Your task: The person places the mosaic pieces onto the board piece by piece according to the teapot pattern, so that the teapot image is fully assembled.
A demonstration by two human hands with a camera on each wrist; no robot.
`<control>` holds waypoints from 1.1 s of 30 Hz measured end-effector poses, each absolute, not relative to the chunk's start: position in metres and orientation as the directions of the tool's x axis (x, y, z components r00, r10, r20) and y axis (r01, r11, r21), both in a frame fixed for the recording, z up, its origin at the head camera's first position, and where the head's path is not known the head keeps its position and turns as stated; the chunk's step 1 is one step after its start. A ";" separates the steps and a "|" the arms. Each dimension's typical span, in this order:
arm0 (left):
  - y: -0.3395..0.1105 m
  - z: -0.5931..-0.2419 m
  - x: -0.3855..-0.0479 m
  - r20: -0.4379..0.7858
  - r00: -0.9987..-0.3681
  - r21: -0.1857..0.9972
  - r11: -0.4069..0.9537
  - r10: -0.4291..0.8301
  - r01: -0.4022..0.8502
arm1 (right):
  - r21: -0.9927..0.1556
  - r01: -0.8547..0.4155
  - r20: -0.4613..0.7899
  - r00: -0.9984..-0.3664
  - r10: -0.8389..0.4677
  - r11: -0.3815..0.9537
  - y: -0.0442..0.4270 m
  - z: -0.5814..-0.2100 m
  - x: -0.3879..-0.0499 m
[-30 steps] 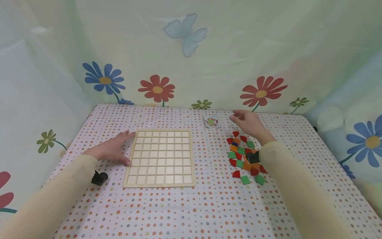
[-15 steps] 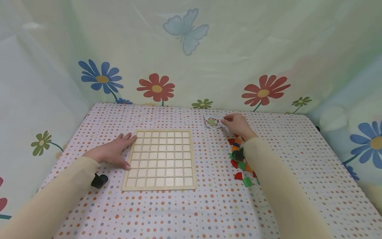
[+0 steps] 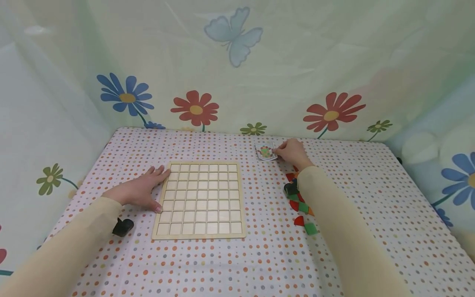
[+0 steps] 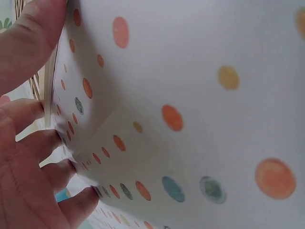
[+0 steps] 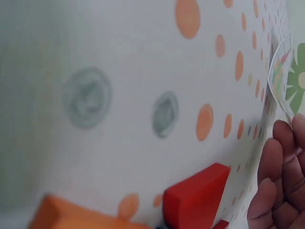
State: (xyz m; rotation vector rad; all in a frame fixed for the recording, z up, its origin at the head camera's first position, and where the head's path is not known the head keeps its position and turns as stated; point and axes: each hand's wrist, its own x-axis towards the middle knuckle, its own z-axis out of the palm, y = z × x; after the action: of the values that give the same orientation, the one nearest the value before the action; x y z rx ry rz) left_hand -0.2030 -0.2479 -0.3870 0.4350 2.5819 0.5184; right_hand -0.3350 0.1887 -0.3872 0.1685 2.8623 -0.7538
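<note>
A light wooden grid board [image 3: 198,236] with square cells lies flat, left of the middle in the head view. My left hand [image 3: 141,191] spreads along its left edge, with the thumb and index finger touching the frame. In the left wrist view, the other fingers of that hand [image 4: 35,167] rest on the tablecloth. My right hand [image 3: 295,152] pinches the right corner of a small curved card [image 3: 260,156] printed with a coloured pattern. The right wrist view shows that card [image 5: 275,78] at the far right, its corner between thumb and fingertip.
Loose red, green and orange pieces lie under my right forearm, among them a red quarter-circle piece [image 3: 299,221] and a green square piece [image 3: 311,229]. The forearm hides part of the heap. A dotted tablecloth [image 3: 208,268] covers the table, with a flowered curtain [image 3: 282,74] behind.
My right hand has moved left from above the pieces to the card and taken hold of its corner. My left hand stays at the board's left edge.
</note>
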 end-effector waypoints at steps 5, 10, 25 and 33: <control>-0.248 -0.386 -0.203 -0.382 -0.840 0.415 0.884 0.385 0.216 | -0.531 0.164 -0.217 -0.975 0.053 0.831 0.193 -0.382 -0.328; -0.249 -0.386 -0.201 -0.378 -0.841 0.423 0.880 0.386 0.214 | -0.581 0.184 -0.253 -0.967 0.038 0.793 0.191 -0.377 -0.315; -0.249 -0.387 -0.202 -0.373 -0.837 0.435 0.872 0.401 0.223 | -0.583 0.110 -0.320 -0.942 -0.103 0.805 0.171 -0.376 -0.272; -0.248 -0.386 -0.201 -0.381 -0.837 0.432 0.876 0.392 0.213 | -0.597 0.171 -0.374 -0.924 -0.083 0.784 0.164 -0.380 -0.265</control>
State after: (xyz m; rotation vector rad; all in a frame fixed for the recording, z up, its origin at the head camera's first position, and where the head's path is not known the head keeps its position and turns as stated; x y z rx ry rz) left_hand -0.2006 -0.2480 -0.3865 0.4415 2.5776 0.5209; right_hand -0.2653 0.1637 -0.3796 0.0664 2.5923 -0.9202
